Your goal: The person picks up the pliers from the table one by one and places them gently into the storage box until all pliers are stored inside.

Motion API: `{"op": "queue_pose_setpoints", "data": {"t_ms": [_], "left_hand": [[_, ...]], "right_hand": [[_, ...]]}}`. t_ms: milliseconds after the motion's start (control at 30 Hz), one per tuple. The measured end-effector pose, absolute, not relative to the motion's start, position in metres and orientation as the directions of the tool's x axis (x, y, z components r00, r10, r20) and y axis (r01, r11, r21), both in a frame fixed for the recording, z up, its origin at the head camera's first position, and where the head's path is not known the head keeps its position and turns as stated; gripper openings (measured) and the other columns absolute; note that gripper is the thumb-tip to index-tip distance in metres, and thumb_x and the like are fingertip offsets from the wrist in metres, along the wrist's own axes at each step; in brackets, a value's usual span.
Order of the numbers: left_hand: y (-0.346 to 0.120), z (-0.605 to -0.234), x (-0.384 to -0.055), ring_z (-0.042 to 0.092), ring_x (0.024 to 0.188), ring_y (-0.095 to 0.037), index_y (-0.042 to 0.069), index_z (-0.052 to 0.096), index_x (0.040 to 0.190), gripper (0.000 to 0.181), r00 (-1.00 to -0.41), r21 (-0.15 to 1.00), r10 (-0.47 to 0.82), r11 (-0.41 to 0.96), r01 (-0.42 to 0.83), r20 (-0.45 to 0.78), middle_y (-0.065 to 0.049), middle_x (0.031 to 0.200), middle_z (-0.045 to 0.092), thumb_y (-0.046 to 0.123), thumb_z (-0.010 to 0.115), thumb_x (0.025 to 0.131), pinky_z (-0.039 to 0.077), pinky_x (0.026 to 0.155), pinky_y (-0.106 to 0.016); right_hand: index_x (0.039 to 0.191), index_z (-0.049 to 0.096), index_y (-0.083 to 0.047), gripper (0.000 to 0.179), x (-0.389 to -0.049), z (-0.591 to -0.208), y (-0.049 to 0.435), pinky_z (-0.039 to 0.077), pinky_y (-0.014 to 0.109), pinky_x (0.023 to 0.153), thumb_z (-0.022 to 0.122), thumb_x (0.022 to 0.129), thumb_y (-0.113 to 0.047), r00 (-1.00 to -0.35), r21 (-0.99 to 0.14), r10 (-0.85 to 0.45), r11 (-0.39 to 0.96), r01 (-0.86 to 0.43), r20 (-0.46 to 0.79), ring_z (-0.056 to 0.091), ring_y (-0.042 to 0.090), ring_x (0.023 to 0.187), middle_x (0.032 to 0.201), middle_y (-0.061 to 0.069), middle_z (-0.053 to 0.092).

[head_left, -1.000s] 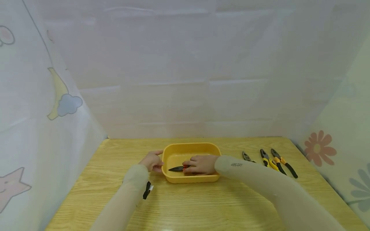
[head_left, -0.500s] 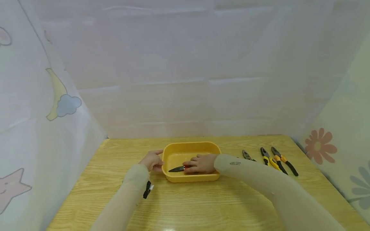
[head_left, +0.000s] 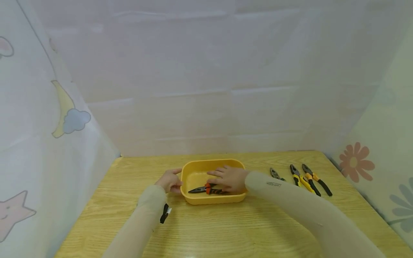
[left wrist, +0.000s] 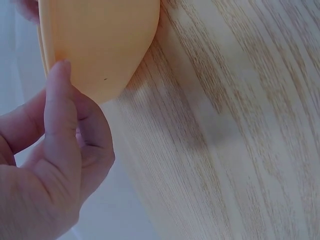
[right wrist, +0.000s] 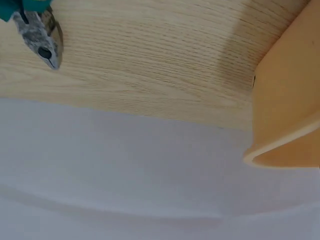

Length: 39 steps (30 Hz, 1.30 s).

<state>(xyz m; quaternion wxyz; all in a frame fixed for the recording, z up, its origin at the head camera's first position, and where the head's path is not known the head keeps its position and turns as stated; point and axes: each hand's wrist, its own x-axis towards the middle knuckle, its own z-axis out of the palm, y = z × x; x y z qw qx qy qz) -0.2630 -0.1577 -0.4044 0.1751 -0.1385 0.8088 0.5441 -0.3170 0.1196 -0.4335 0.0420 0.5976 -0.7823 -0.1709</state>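
A yellow plastic tray (head_left: 214, 200) stands on the wooden table. Inside it, near its front wall, lie long-nose pliers (head_left: 197, 190) with dark jaws pointing left and orange-and-black handles. Over those handles my right hand (head_left: 230, 178) spreads its fingers, overlapping the handle ends in the head view. At the tray's left end my left hand (head_left: 168, 181) holds the edge. In the left wrist view, that hand (left wrist: 62, 135) has a fingertip against the tray's rim and its other fingers bent. My right hand is out of the right wrist view, where the tray's side wall (right wrist: 287, 95) shows.
Right of the tray lie pliers with green handles (head_left: 275, 174), partly behind the right sleeve. Farther right are yellow-and-black pliers (head_left: 301, 178) and orange-and-black pliers (head_left: 316, 178). Pale cloth walls (head_left: 206, 107) enclose the table (head_left: 200, 233) at the back and both sides.
My right hand has let go of the long-nose pliers and shifted back and slightly right, its fingers spreading. More of the pliers' handles now shows. My left hand stays at the tray's edge.
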Motion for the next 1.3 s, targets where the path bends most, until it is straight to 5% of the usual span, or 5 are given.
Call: {"op": "queue_pose_setpoints", "data": {"t_ms": [200, 433, 1133, 1300], "left_hand": [[-0.158, -0.406, -0.263, 0.05, 0.053, -0.013, 0.006, 0.034, 0.151, 0.064, -0.903, 0.829, -0.045, 0.38, -0.412, -0.428, -0.018, 0.086, 0.06, -0.013, 0.049, 0.093, 0.057, 0.056, -0.03], [-0.157, -0.408, -0.265, 0.051, 0.055, -0.014, 0.006, 0.036, 0.15, 0.063, -0.9, 0.829, -0.047, 0.371, -0.418, -0.433, -0.019, 0.088, 0.061, -0.013, 0.051, 0.092, 0.054, 0.052, -0.027], [-0.159, -0.405, -0.264, 0.048, 0.055, -0.015, 0.007, 0.033, 0.152, 0.065, -0.896, 0.829, -0.032, 0.366, -0.423, -0.443, -0.014, 0.08, 0.054, -0.011, 0.052, 0.093, 0.052, 0.049, -0.024], [-0.159, -0.404, -0.262, 0.048, 0.058, -0.016, 0.007, 0.033, 0.152, 0.064, -0.896, 0.832, -0.03, 0.361, -0.422, -0.442, -0.014, 0.083, 0.054, -0.011, 0.051, 0.093, 0.053, 0.049, -0.025]], "right_hand": [[0.153, 0.032, -0.016, 0.061, -0.315, -0.422, 0.133, 0.035, 0.052, 0.106, 0.057, 0.098, -0.023, -0.336, 0.202, -0.938, 0.314, -0.928, -0.085, 0.036, 0.033, 0.135, 0.157, 0.014, 0.025], [0.149, 0.039, -0.012, 0.059, -0.309, -0.418, 0.152, 0.042, 0.054, 0.1, 0.061, 0.096, -0.027, -0.396, 0.216, -0.918, 0.39, -0.895, 0.018, 0.038, 0.036, 0.133, 0.153, 0.017, 0.03], [0.148, 0.04, -0.009, 0.062, -0.29, -0.416, 0.184, 0.047, 0.057, 0.092, 0.064, 0.095, -0.031, -0.429, 0.225, -0.892, 0.451, -0.864, 0.143, 0.043, 0.036, 0.127, 0.152, 0.02, 0.031], [0.149, 0.039, -0.009, 0.064, -0.279, -0.41, 0.193, 0.046, 0.059, 0.092, 0.064, 0.095, -0.032, -0.495, 0.181, -0.857, 0.514, -0.838, 0.144, 0.043, 0.038, 0.128, 0.152, 0.022, 0.029]]}}
